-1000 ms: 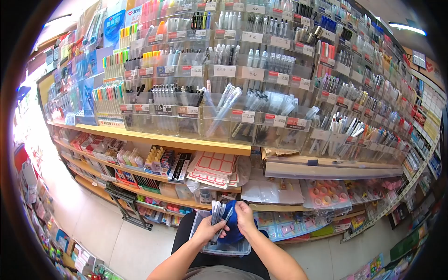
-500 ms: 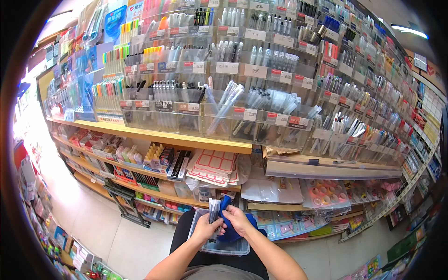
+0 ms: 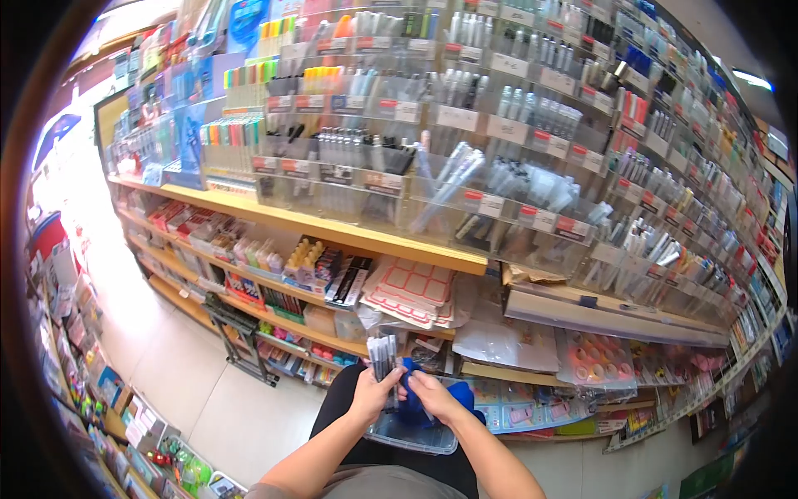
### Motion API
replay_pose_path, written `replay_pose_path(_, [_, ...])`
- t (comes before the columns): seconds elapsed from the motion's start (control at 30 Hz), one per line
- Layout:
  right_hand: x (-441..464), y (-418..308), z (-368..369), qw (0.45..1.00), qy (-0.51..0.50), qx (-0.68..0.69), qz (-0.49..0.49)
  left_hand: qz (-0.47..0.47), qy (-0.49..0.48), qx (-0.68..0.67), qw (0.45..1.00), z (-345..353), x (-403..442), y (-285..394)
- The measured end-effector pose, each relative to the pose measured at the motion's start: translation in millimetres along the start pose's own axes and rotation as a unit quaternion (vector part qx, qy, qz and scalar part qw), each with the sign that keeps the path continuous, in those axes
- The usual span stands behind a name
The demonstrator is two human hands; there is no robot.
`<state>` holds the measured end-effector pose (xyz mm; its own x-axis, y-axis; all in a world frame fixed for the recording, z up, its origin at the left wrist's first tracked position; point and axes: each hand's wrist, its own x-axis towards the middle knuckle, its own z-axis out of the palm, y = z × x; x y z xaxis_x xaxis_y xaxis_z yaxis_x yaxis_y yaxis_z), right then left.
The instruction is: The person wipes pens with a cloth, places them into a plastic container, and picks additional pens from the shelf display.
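Note:
A bundle of several clear-barrelled pens (image 3: 382,356) stands upright in my left hand (image 3: 373,392), whose fingers are wrapped round it. Close beside it, my right hand (image 3: 433,396) grips a dark blue cloth (image 3: 410,412) that touches the pens' side. More of the blue cloth spreads out behind my right wrist. Under both hands a clear plastic box (image 3: 416,441) rests on my lap. My hands and the cloth cover most of its inside, so its contents are hidden.
A tall rack of clear pen trays (image 3: 332,187) rises in front, above a wooden shelf edge (image 3: 349,231). Lower shelves hold boxes and red-framed label sheets (image 3: 409,293). A black folding metal frame (image 3: 241,341) stands at the left. More goods line the aisle's left side.
My view has turned, so the rack sits further right and more tilted. The blue cloth, earlier raised beside the pen tops, is now lower, and my right hand has moved slightly down with it.

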<state>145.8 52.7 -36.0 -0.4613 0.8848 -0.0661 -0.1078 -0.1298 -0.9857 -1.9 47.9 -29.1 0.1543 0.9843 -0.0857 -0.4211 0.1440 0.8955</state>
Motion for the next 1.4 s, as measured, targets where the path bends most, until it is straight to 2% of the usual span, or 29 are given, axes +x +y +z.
replay_pose_path(0.13, [-3, -8, 3, 0.994, 0.006, -0.102, 0.023, 0.033, 0.025, -0.026, 0.999, -4, 2, -1])
replay_pose_path(0.27, [-1, 8, -1, 0.978, 0.01, -0.198, 0.059, 0.071, 0.146, -0.073, 0.984, -6, 8, 9])
replay_pose_path(0.33, [-2, 10, -2, 0.974, 0.001, -0.219, 0.059, 0.07, 0.148, -0.092, 0.982, -6, 6, 15])
replay_pose_path(0.37, [-1, 12, -4, 0.973, 0.005, -0.225, 0.054, 0.075, 0.124, -0.096, 0.985, -5, 6, 15])
replay_pose_path(0.47, [0, 12, -5, 0.985, 0.027, -0.166, 0.029, -0.023, -0.008, -0.044, 0.999, -3, 4, 14])
replay_pose_path(0.5, [1, 12, -5, 0.993, -0.001, -0.114, 0.024, -0.02, -0.021, -0.029, 0.999, 0, 4, 8])
replay_pose_path(0.53, [-1, 10, -6, 0.992, 0.001, -0.126, 0.025, -0.009, -0.021, -0.037, 0.999, -1, 5, 7])
replay_pose_path(0.6, [-4, 3, 1, 0.991, 0.027, -0.127, -0.002, 0.036, 0.029, -0.072, 0.996, 2, 5, 11])
replay_pose_path(0.63, [-7, -2, -1, 0.986, 0.028, -0.159, 0.049, 0.047, 0.072, -0.081, 0.993, 0, 6, 11])
replay_pose_path(0.73, [-4, 5, -8, 0.983, 0.11, -0.135, 0.06, 0.064, 0.151, -0.127, 0.978, -10, 11, 13])
replay_pose_path(0.8, [5, 14, -16, 0.976, 0.212, 0.006, 0.046, 0.054, 0.133, -0.119, 0.982, -13, 12, 11])
replay_pose_path(0.87, [7, 12, -23, 0.952, 0.219, 0.211, -0.009, 0.051, 0.105, -0.095, 0.989, -8, 12, 5])
replay_pose_path(0.93, [3, -4, -17, 0.945, 0.166, 0.277, -0.047, -0.025, 0.046, -0.004, 0.999, 3, 6, 8])
replay_pose_path(1.0, [2, 0, -15, 0.966, 0.145, 0.202, -0.071, -0.078, -0.033, 0.093, 0.992, 5, 8, -3])
replay_pose_path(1.03, [-1, -3, -14, 0.977, 0.129, 0.163, -0.056, -0.093, -0.043, 0.108, 0.989, 5, 8, -11])
replay_pose_path(1.2, [1, 2, -13, 0.978, 0.189, 0.056, -0.074, -0.109, -0.086, 0.201, 0.97, 8, 2, -8])
replay_pose_path(1.4, [8, 14, -22, 0.979, 0.174, 0.076, -0.077, -0.102, -0.118, 0.141, 0.978, 1, 4, -11])
